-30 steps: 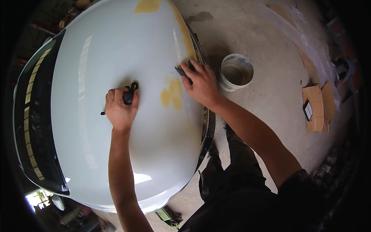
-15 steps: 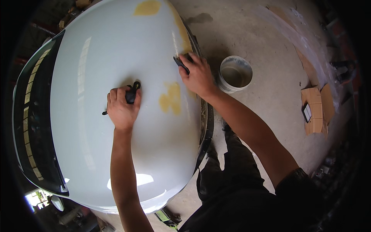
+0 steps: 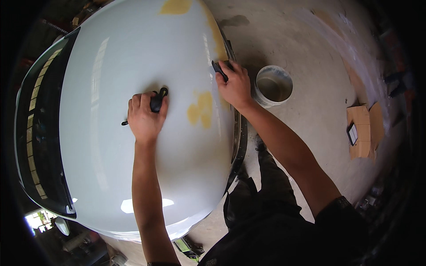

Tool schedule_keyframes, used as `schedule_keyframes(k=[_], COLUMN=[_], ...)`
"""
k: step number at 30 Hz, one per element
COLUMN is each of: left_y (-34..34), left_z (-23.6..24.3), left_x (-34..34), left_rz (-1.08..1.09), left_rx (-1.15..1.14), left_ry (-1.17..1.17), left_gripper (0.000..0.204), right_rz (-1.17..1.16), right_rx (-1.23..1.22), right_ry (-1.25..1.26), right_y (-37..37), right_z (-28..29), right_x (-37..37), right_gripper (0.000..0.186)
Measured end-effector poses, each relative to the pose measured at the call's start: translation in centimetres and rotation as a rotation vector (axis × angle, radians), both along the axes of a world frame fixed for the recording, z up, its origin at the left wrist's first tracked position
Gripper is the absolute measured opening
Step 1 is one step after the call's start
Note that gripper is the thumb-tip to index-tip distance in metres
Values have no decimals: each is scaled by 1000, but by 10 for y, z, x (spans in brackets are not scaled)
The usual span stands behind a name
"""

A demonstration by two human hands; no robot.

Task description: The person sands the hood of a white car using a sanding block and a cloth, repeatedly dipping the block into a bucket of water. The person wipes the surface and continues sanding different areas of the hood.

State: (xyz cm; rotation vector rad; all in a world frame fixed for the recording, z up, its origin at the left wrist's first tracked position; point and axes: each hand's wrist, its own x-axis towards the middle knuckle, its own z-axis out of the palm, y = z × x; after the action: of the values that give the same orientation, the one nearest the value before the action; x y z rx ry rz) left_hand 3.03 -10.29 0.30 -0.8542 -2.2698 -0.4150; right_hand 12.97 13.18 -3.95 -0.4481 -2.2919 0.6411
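A white car hood (image 3: 120, 146) carries dull yellow patches, one of them a blotchy patch (image 3: 200, 110) between my hands. My right hand (image 3: 236, 85) is closed around a black sanding block (image 3: 220, 71) at the hood's front edge, beside a yellow strip (image 3: 216, 37). The block's underside is hidden. Farther in on the hood rests my left hand (image 3: 147, 116). Its fingers are wrapped round a black object with a looped end (image 3: 159, 99), whose kind I cannot make out; a thin dark tip sticks out on the hand's left side.
On the concrete floor (image 3: 306, 111), just past the hood's front edge, stands a white bucket (image 3: 274, 84) with murky liquid. An opened cardboard box (image 3: 361, 133) lies at the right. The dark windshield (image 3: 42, 128) borders the hood at the left. My legs are close to the bumper.
The whole view has shifted slightly, so the car and both hands appear a little farther right. Both hands keep their grips, with little movement across the hood.
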Motion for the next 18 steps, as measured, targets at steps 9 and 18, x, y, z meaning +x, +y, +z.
schedule_keyframes(k=[9, 18], left_y=[-3, -4], left_z=[-3, -8], left_x=[1, -4], left_rz=[56, 35], left_rx=[28, 53], left_ry=[-110, -68], left_gripper=[26, 27], right_rz=[268, 305], right_rx=[181, 248], right_ry=[-12, -36], right_y=[-37, -49], right_z=[-25, -37], right_x=[28, 54], right_gripper=[45, 42])
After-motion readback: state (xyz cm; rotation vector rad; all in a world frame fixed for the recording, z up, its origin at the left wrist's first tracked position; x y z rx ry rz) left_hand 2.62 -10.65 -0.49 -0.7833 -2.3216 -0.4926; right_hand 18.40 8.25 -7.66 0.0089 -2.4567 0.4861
